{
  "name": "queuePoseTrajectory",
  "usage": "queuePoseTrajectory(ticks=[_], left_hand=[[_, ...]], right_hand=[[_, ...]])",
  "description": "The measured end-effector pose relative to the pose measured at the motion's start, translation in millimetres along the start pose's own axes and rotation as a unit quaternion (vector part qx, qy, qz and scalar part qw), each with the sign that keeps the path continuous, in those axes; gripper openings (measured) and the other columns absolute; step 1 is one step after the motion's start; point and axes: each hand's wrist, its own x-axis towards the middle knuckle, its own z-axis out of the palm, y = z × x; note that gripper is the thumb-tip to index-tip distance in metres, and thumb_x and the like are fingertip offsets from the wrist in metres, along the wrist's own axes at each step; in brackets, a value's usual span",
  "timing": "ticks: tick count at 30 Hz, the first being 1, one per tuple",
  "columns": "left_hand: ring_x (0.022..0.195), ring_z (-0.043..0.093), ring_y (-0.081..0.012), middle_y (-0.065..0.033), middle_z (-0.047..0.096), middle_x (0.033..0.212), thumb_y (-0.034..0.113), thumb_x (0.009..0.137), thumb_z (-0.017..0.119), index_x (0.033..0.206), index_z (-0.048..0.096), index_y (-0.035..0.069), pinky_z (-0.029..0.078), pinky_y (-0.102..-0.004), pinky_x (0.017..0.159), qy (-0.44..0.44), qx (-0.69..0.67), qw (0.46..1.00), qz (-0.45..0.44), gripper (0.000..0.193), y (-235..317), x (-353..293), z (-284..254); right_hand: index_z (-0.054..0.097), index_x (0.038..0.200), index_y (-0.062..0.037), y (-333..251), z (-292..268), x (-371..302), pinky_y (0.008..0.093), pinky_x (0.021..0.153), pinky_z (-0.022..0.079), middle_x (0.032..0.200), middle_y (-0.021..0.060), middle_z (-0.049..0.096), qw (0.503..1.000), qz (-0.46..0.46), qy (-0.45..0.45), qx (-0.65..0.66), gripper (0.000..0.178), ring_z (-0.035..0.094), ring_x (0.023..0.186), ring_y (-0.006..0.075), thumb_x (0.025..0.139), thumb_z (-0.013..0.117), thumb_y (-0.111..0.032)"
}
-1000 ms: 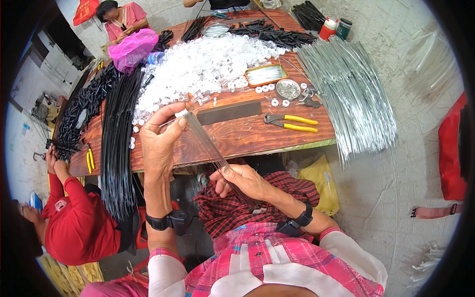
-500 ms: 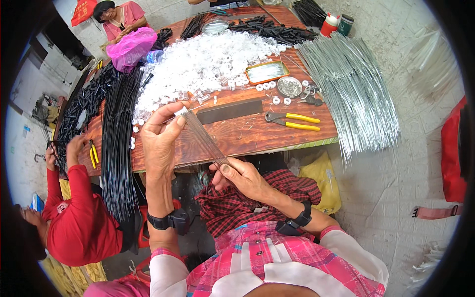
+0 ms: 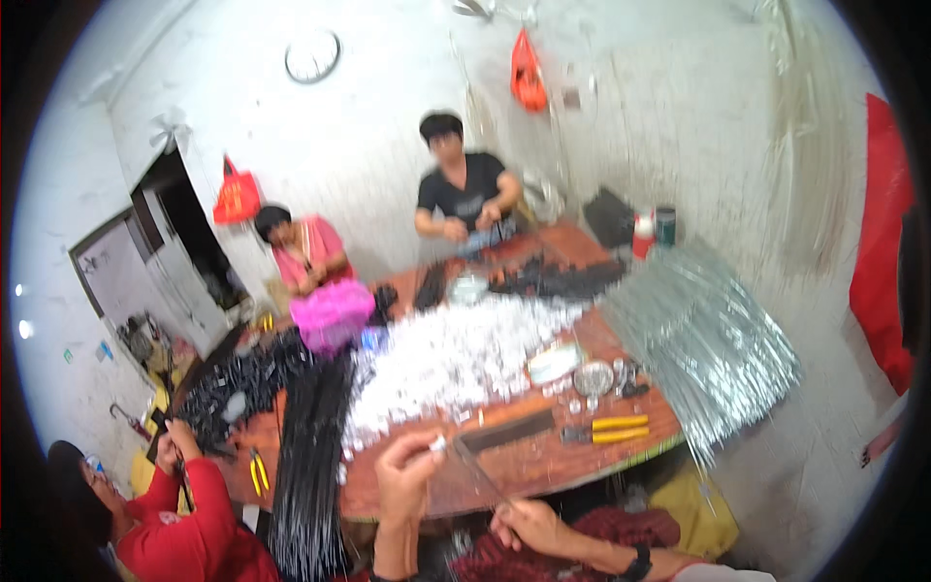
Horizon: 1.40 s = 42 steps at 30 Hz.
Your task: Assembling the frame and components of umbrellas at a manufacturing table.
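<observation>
My left hand is closed, thumb and fingers pinching a small white plastic piece above the table's front edge. Just right of that piece starts a bundle of thin wires, slanting down toward my right hand. The fingers of my right hand are wrapped round the bundle's lower end. Motion blur hides whether the white piece touches the wire tips. Behind the bundle a dark flat bar lies on the wooden table.
White plastic pieces are heaped mid-table. Long black strands lie left, silvery wires right. Yellow-handled pliers, a tray and a round dish sit nearby. Co-workers sit left and across.
The view has tilted up, bringing in the wall, a clock and more of the person across the table. My hands appear lower in the picture, with the same holds.
</observation>
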Motion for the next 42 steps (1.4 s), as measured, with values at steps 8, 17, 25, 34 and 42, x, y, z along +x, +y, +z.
queuePoseTrajectory(ticks=[8,17,25,34,42], left_hand=[[0.096,0.067,-0.0168,-0.0144,0.068,0.109,-0.006,0.081,0.070,0.111,0.065,-0.008,0.056,-0.0316,0.087,-0.038,-0.038,0.999,-0.008,0.031,-14.1,-7.6,-5.6],[0.125,0.053,-0.0255,-0.0207,0.048,0.140,0.026,0.092,0.068,0.133,0.045,-0.014,0.047,-0.0425,0.104,-0.234,-0.148,0.960,-0.034,0.062,-7.8,-6.5,-35.7],[0.107,0.065,-0.0237,-0.0156,0.058,0.131,0.031,0.082,0.077,0.130,0.053,-0.007,0.057,-0.0317,0.088,-0.200,-0.150,0.968,-0.029,0.066,-16.7,-9.1,-38.0],[0.088,0.067,-0.0132,-0.0124,0.066,0.115,0.020,0.084,0.075,0.125,0.057,-0.008,0.059,-0.0290,0.082,-0.153,-0.111,0.982,-0.003,0.052,-20.0,5.8,-20.3],[0.095,0.067,-0.0183,-0.0158,0.064,0.121,0.015,0.086,0.073,0.127,0.056,-0.007,0.058,-0.0290,0.083,-0.180,-0.145,0.973,0.016,0.050,-18.1,0.2,-20.1]], right_hand=[[0.057,0.088,-0.0048,2.6,7.5,-6.9,0.0236,0.044,0.041,0.060,0.0019,0.054,0.996,-0.016,0.060,0.057,0.040,0.049,0.048,0.0096,0.104,0.042,-0.038],[0.061,0.095,-0.0015,8.5,2.8,-9.7,0.0248,0.054,0.048,0.069,0.0034,0.063,0.997,-0.062,0.032,-0.030,0.034,0.059,0.057,0.0100,0.103,0.043,-0.029],[0.058,0.095,0.0004,-6.7,8.3,-19.5,0.0257,0.056,0.050,0.071,0.0054,0.062,0.999,-0.049,0.020,0.002,0.031,0.060,0.059,0.0117,0.104,0.044,-0.026],[0.058,0.092,0.0007,-8.5,1.7,-13.3,0.0241,0.057,0.050,0.072,0.0059,0.061,0.998,-0.051,0.024,0.001,0.043,0.060,0.061,0.0112,0.105,0.042,-0.037],[0.059,0.092,0.0013,-9.3,4.9,-15.7,0.0248,0.059,0.052,0.072,0.0064,0.062,0.999,-0.025,0.017,0.016,0.044,0.061,0.062,0.0119,0.105,0.042,-0.037]])
